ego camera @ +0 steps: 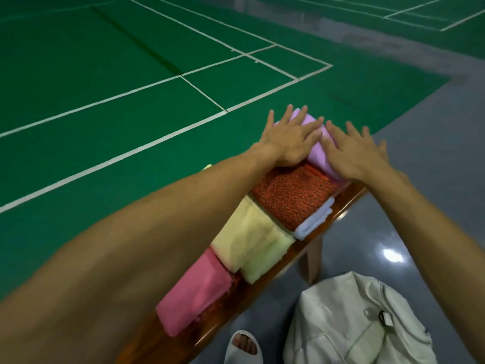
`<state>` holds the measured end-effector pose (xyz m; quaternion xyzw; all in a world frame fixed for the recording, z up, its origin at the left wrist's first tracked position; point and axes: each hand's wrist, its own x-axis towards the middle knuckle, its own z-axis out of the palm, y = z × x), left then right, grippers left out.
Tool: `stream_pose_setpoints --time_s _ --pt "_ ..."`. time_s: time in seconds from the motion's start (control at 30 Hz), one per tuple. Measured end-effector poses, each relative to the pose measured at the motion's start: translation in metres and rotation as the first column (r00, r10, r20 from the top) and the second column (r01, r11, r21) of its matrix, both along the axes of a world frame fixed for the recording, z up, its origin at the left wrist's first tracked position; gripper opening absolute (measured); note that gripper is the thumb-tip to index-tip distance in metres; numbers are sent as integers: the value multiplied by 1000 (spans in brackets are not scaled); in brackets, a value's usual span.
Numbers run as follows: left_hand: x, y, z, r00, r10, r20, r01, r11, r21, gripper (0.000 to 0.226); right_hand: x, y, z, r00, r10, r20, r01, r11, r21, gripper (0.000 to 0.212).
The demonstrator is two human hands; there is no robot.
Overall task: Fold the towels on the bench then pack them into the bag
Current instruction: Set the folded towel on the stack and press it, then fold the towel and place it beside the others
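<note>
A narrow wooden bench [341, 203] runs away from me with folded towels in a row. Nearest lies a pink towel [194, 290], then a pale yellow towel [252, 243], then an orange towel [291, 193] lying on a white towel [312, 222]. At the far end is a lilac towel [319, 156]. My left hand [288, 137] and my right hand [354, 151] both press flat on the lilac towel with fingers spread and straight. A cream bag [349, 321] sits on the floor beside the bench at lower right.
A green court floor [131, 74] with white lines lies left of the bench. Grey glossy floor [420, 219] is on the right around the bag. My foot in a white slipper [244, 348] stands beside the bench near the bag.
</note>
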<state>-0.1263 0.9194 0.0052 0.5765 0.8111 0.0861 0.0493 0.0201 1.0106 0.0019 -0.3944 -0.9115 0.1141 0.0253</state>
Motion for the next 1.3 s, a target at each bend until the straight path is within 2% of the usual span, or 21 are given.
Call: stream_pose_setpoints --time_s 0.1,0.2,0.37,0.47,0.63,0.73,0.8,0.87,0.97,1.07,1.1,1.17,1.23,1.3 --pt "2 -45 19 999 23 -50 -18 996 89 57 15 -16 22 995 33 -97 -20 992 129 75" --pt "9 -117 33 997 42 -66 -32 990 140 59 25 -57 42 978 140 -155 -109 975 194 85" --pt "24 -272 48 987 160 12 -160 971 175 68 20 -185 52 900 371 -228 -328 922 205 87" --pt "37 -381 49 959 280 39 -283 949 141 72 5 -282 47 790 565 -239 -540 825 167 91" --pt "53 -579 41 849 525 57 -528 842 111 73 -29 -455 39 563 787 -250 -811 585 13 93" --pt "68 -699 31 719 691 70 -695 714 90 84 -45 -552 28 479 835 -270 -878 453 -156 74" --pt "79 -776 19 607 791 82 -795 602 74 85 -54 -612 16 475 815 -331 -874 392 -288 57" --pt "90 -848 5 458 883 99 -889 454 63 83 -60 -667 6 530 761 -375 -829 371 -418 41" --pt "101 -937 -17 156 984 89 -985 148 92 70 -65 -737 -13 662 655 -365 -709 389 -588 11" --pt "109 -998 -33 -185 979 89 -974 -195 119 59 -71 -784 -29 775 559 -295 -597 493 -633 23" --pt "111 -1011 -36 -272 956 107 -953 -283 106 56 -72 -795 -31 805 528 -271 -554 505 -662 23" --pt "115 -1030 -39 -346 928 136 -925 -362 114 55 -75 -809 -33 851 468 -238 -483 520 -704 20" --pt "116 -1036 -42 -345 927 149 -911 -369 186 51 -76 -814 -37 863 452 -224 -468 554 -688 19" --pt "115 -1034 -42 -348 919 183 -880 -388 275 38 -76 -814 -41 858 444 -259 -497 590 -636 17"
